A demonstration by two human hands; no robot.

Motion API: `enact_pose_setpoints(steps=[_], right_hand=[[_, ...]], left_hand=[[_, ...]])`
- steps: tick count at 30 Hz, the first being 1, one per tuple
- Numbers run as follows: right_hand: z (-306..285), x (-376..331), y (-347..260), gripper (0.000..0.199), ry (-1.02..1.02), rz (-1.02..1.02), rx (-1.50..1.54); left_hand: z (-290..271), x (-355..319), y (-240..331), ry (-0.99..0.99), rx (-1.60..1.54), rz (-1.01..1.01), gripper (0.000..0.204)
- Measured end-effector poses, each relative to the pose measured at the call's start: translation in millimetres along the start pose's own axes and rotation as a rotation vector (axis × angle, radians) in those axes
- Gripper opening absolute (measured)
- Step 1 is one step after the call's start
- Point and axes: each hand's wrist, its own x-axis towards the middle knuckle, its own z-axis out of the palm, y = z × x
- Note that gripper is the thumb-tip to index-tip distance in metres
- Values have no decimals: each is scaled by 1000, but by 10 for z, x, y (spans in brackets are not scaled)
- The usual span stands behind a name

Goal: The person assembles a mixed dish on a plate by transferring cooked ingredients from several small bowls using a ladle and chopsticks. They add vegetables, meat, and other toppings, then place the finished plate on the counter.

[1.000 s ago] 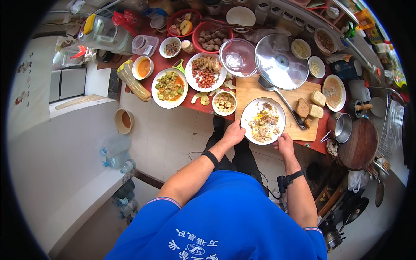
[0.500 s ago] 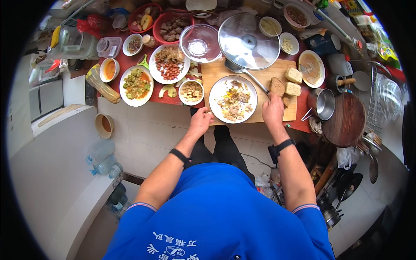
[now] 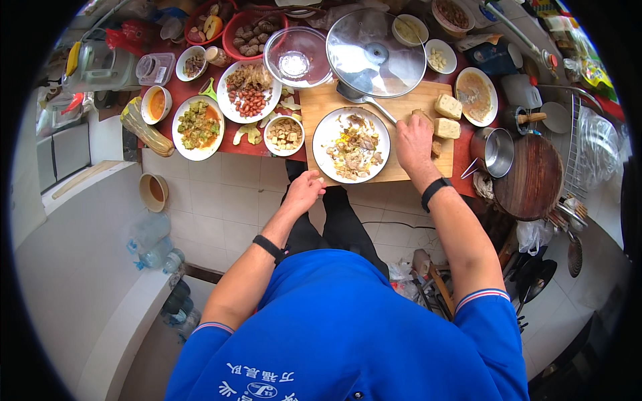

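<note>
Left hand [image 3: 307,190] at the front edge of the wooden cutting board [image 3: 401,174], center frame, fingers bent and close together; can't tell if they touch the board. Right hand [image 3: 414,144] over the right part of the board, beside the tip of a utensil handle [image 3: 381,111] and partly covering a brown block [image 3: 421,115]; fingertips hidden, can't tell if clamped on anything. White plate [image 3: 324,157] with food scraps [image 3: 354,160] sits on the board between both hands, center frame. Two pale blocks [image 3: 447,117] just right of the right hand. Glass lid [image 3: 374,60] upper center, over the utensil's far end. White bowl [image 3: 283,154] of diced food left of the plate. Metal pot [image 3: 496,154] right of the board.
</note>
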Motion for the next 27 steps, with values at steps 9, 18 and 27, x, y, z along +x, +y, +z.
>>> enact_pose_setpoints(steps=[9, 18, 27], right_hand=[[88, 214, 47, 16, -89, -76, -164], [-112, 190, -15, 17, -59, -2, -116], [-506, -390, 214, 19, 43, 15, 108]], left_hand=[[128, 234, 104, -31, 89, -16, 33], [166, 343, 36, 18, 77, -14, 31], [183, 315, 184, 120, 150, 25, 30]])
